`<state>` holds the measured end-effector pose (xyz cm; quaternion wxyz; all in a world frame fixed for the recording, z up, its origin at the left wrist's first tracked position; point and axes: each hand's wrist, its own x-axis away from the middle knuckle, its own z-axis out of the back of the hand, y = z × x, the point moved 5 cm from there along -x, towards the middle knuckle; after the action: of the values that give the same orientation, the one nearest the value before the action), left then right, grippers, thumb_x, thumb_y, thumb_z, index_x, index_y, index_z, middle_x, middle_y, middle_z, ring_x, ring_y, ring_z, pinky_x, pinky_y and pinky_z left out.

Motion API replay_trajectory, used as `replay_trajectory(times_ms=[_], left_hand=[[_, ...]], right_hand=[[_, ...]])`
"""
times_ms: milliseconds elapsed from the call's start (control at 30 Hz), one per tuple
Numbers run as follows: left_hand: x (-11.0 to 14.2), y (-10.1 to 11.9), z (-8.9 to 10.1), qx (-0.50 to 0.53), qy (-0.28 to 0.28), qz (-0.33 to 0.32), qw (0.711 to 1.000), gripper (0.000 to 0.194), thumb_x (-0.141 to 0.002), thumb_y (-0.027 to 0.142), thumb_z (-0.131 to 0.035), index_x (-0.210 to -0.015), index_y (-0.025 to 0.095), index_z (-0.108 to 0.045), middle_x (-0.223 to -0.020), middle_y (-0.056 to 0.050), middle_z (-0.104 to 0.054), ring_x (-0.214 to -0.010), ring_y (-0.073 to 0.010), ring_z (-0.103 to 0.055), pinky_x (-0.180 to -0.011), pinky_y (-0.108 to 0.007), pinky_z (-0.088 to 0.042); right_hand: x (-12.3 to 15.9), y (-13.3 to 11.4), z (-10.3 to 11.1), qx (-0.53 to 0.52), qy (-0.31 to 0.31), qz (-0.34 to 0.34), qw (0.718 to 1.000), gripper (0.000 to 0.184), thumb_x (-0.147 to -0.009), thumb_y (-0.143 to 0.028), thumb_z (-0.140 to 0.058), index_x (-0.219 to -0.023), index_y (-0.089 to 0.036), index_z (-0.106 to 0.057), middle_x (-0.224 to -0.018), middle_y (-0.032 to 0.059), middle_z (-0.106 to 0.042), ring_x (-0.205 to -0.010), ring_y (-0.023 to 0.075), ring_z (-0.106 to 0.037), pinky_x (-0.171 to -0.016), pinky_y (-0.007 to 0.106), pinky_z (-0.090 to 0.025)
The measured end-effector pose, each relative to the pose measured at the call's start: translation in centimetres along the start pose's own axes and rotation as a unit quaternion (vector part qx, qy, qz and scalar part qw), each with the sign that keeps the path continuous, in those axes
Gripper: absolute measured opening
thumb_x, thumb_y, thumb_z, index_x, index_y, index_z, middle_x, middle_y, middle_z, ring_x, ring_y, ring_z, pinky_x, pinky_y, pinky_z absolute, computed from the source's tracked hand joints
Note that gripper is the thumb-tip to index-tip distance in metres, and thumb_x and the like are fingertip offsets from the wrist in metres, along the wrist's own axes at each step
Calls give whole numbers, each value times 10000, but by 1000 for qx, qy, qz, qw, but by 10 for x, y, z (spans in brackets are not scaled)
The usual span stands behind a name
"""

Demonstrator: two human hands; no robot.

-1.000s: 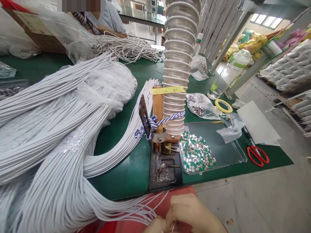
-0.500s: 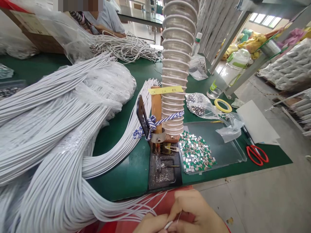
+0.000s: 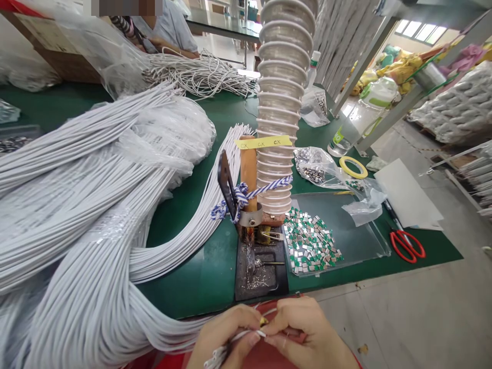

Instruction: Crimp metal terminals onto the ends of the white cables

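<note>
At six o'clock, the left hand [image 3: 227, 333] and right hand [image 3: 305, 330] pinch a thin white cable [image 3: 261, 333]; it looks light, bendy, best held just behind its tip.

White cable [image 3: 261, 333], thin and slightly bent, sits pinched betw. L hand [image 3: 226, 328] and R hand [image 3: 303, 325], tip pointing R. Sm. yellow piece [image 3: 263, 321], too tiny to ID, shows just above; cut cable ends [image 3: 216, 357] bunch under L palm.

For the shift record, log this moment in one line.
left hand: pinching white cable; right hand: at cable's tip; green-and-silver pieces: piled loose; red-handled scissors: on green table
</note>
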<state>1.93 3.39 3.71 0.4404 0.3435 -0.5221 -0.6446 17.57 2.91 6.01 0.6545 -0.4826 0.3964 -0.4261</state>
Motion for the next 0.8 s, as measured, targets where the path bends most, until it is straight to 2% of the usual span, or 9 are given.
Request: replay_trajectory(times_ms=[200, 267, 333, 400, 500, 600, 700, 800], left_hand=[[1, 1, 4, 10, 11, -37, 999, 174, -931, 263, -632, -787, 220, -718, -867, -34, -717, -790, -172, -717, -744, -182, -551], [2, 2, 5, 1, 19, -48, 999, 119, -910, 205, -653, -831, 232, -737, -917, -31, -728, -821, -165, -729, -768, -168, -552], [0, 5, 4, -9, 8, -53, 999, 144, -900, 144, -644, -878, 237, -751, -936, -34, -732, -828, -161, -740, -765, -160, -559], [-2, 7, 3, -15, -8, -65, 998, 176, -899, 114, -625, -876, 229, -757, -905, -37, -730, -791, -158, -744, -736, -161, -569], [-7, 6, 4, -27, -11, -73, 997, 175, -900, 123, -614, -861, 217, -756, -907, -46, -727, -711, -148, -734, -640, -162, -562], [-13, -3, 10, -48, -1, -54, 997, 166, -902, 149, -614, -885, 222, -762, -950, -52, -720, -640, -130, -706, -536, -158, -524], [-17, -10, 14, -53, 10, -33, 998, 178, -896, 159, -616, -865, 232, -776, -938, -50, -715, -763, -168, -727, -654, -192, -558], [-19, -13, 15, -45, 13, -15, 999, 173, -888, 173, -621, -850, 231, -781, -920, -54, -708, -805, -189, -728, -673, -209, -563]], right_hand=[[5, 9, -5, -1, 16, -45, 999, 169, -799, -69, -623, -691, -186, -679, -553, -76, -418, -438, 74, -326, -427, 197, -270], [6, 7, -6, 29, 37, -38, 998, 183, -736, -38, -566, -672, -192, -642, -555, -71, -450, -453, 79, -370, -460, 194, -310], [6, 2, -6, 79, 49, -6, 996, 190, -684, -27, -520, -669, -195, -609, -566, -60, -491, -488, 94, -432, -510, 202, -353], [3, -1, -4, 130, 47, 14, 990, 192, -691, -29, -505, -695, -197, -598, -591, -47, -527, -519, 107, -479, -529, 209, -369], [-2, 1, 14, 193, 55, 0, 980, 198, -815, -50, -497, -821, -198, -629, -674, -16, -571, -574, 130, -530, -547, 217, -395], [-7, 11, 47, 288, 110, -37, 951, 188, -914, -88, -472, -891, -198, -622, -755, 24, -585, -694, 184, -573, -635, 266, -438], [-11, 26, 71, 359, 120, -76, 922, 146, -921, -107, -493, -878, -200, -598, -835, 59, -603, -803, 242, -575, -681, 321, -446], [-15, 35, 77, 376, 103, -82, 917, 136, -917, -104, -510, -850, -211, -560, -864, 60, -613, -834, 260, -564, -709, 350, -450]])
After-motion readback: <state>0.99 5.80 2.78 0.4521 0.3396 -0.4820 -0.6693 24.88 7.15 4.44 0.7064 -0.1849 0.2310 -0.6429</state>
